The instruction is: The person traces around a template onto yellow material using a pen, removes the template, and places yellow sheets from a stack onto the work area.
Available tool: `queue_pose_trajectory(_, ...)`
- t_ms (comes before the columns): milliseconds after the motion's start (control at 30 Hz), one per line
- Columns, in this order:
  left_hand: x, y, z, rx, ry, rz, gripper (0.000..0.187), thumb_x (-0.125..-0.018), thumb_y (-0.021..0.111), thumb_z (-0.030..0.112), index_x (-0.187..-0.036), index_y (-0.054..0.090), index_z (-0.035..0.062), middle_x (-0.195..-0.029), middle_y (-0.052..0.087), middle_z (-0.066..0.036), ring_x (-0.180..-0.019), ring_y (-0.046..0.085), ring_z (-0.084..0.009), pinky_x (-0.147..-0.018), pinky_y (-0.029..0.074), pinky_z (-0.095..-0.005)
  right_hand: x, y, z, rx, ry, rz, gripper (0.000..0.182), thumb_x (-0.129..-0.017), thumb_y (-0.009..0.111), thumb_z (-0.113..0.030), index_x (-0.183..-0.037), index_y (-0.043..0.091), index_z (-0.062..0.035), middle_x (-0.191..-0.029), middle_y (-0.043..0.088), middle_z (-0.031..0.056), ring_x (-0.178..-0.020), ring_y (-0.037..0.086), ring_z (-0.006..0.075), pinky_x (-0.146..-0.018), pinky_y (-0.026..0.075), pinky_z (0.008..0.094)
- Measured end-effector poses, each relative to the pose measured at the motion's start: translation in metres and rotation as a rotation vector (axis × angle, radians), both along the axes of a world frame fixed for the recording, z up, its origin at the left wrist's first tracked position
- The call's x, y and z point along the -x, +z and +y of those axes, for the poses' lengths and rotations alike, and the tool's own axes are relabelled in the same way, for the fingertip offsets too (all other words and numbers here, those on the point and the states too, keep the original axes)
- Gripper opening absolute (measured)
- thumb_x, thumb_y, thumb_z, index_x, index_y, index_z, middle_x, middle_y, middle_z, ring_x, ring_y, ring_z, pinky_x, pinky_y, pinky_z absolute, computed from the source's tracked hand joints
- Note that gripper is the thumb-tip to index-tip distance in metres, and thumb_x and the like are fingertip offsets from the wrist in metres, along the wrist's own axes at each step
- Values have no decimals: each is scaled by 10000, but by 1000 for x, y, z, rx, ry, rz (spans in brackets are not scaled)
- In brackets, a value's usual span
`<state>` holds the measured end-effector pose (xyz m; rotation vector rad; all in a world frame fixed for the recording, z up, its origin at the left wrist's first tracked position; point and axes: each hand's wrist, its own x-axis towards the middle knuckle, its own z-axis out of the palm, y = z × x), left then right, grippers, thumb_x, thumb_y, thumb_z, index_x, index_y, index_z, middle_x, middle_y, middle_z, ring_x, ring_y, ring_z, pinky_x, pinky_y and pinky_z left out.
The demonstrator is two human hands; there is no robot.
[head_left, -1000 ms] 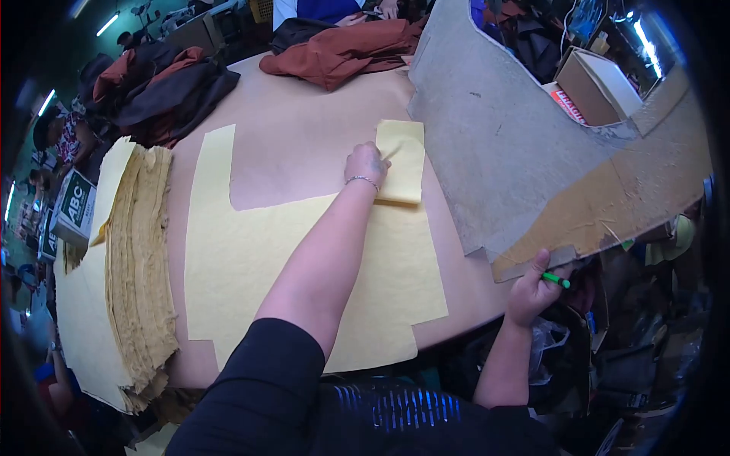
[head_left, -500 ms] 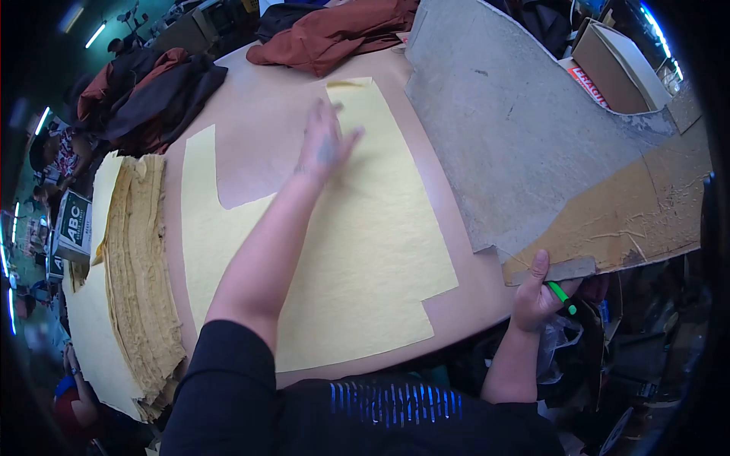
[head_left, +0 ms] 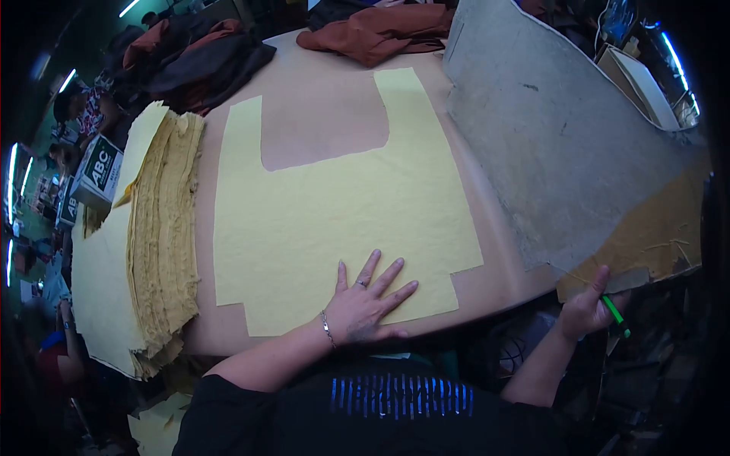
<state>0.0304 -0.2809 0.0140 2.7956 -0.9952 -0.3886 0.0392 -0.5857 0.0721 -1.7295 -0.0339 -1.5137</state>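
A pale yellow sheet (head_left: 334, 220) with a deep U-shaped cut-out and notched lower corners lies flat on the pinkish-brown table surface (head_left: 323, 125). My left hand (head_left: 369, 304) rests palm down on its near edge, fingers spread. At the right, my right hand (head_left: 584, 311) grips the near corner of a large grey-and-brown cardboard piece (head_left: 525, 144), thumb on top and fingers mostly hidden beneath. A bright green pen (head_left: 617, 317) sticks out from the same hand.
A thick stack of ragged-edged yellow sheets (head_left: 163, 235) stands at the left, with an ABC box (head_left: 99, 171) beside it. Dark and rust-coloured cloth (head_left: 380, 34) lies along the far edge. An open carton (head_left: 635, 83) sits at the far right. People are at the left.
My left hand has come back from the sheet's far arm to its near edge and now lies flat. The far arm's folded tip is now flat. My right hand keeps its hold.
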Motion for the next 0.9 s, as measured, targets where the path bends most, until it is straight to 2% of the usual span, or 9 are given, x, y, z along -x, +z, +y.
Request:
queue_pose_trajectory(100, 0, -4, 11, -3, 13, -38, 672, -723, 350, 655, -1289, 257, 304, -1384, 117, -43, -1271, 41, -328, -871, 105, -689, 23, 4, -14, 18, -18, 37, 241, -787, 568, -43, -998, 500, 51, -997, 545, 126, -878, 509, 155, -770, 397, 266)
queue_pose_trajectory(200, -2, -2, 18, 12, 15, -30, 636, -747, 338, 630, -1286, 266, 299, -1382, 128, -31, -1274, 53, -307, -883, 103, -679, 42, 12, -26, 20, -43, 131, 303, -806, 526, -28, -1068, 425, 85, -1063, 503, 169, -960, 491, 208, -836, 381, 298)
queue_pose_trajectory(333, -3, -3, 23, 35, -16, -34, 616, -763, 368, 596, -1286, 268, 286, -1377, 149, -30, -1276, 69, -291, -894, 99, -668, 52, 50, -20, -161, -11, 138, 407, -794, 552, -59, -1144, 395, 75, -1143, 463, 159, -990, 474, 206, -868, 353, 312)
queue_pose_trajectory(433, -10, -17, 36, 280, 103, 6, 581, -809, 375, 520, -1276, 305, 180, -1327, 276, -67, -1247, 206, -259, -940, 154, -583, 86, 46, -101, -277, -21, 222, 375, -792, 573, -136, -1086, 477, 76, -1097, 502, 158, -989, 477, 196, -889, 330, 300)
queue_pose_trajectory(533, -31, -20, 62, 1058, 525, 189, 538, -846, 370, 444, -1231, 353, 69, -1233, 403, -92, -1165, 354, -213, -947, 245, -451, 96, 69, -101, -404, 117, 240, 402, -804, 549, -243, -1020, 512, 93, -1016, 540, 143, -931, 506, 211, -853, 357, 309)
queue_pose_trajectory(600, -49, -3, 77, 1174, 649, 117, 552, -860, 322, 461, -1196, 386, 27, -1174, 451, -93, -1093, 418, -178, -911, 302, -345, 101, 93, -73, -547, 362, 260, 423, -797, 559, -259, -1045, 486, 76, -1006, 532, 127, -898, 511, 208, -805, 385, 329)
queue_pose_trajectory(700, -68, 20, 97, 1423, 594, 403, 631, -838, 289, 539, -1216, 357, 38, -1185, 441, -93, -1088, 423, -184, -902, 320, -330, 108, 85, -86, -640, 743, 301, 470, -784, 580, -230, -1122, 427, 59, -1083, 500, 127, -971, 484, 226, -849, 358, 353)
queue_pose_trajectory(800, -67, 40, 125, 1692, 431, 853, 741, -787, 337, 603, -1241, 298, 19, -1164, 452, -97, -1066, 442, -198, -895, 351, -335, 86, 56, -76, -406, 572, 273, 465, -780, 580, -206, -1139, 421, 44, -1084, 502, 114, -984, 480, 221, -857, 351, 347)
queue_pose_trajectory(900, -47, 35, 165, 1649, 593, 642, 610, -780, 553, 342, -1221, 315, -6, -1127, 473, -93, -1024, 464, -175, -876, 380, -318, 51, 40, -17, -313, 559, 500, 404, -772, 559, -113, -1121, 433, 46, -1051, 511, 95, -960, 484, 170, -853, 352, 288)
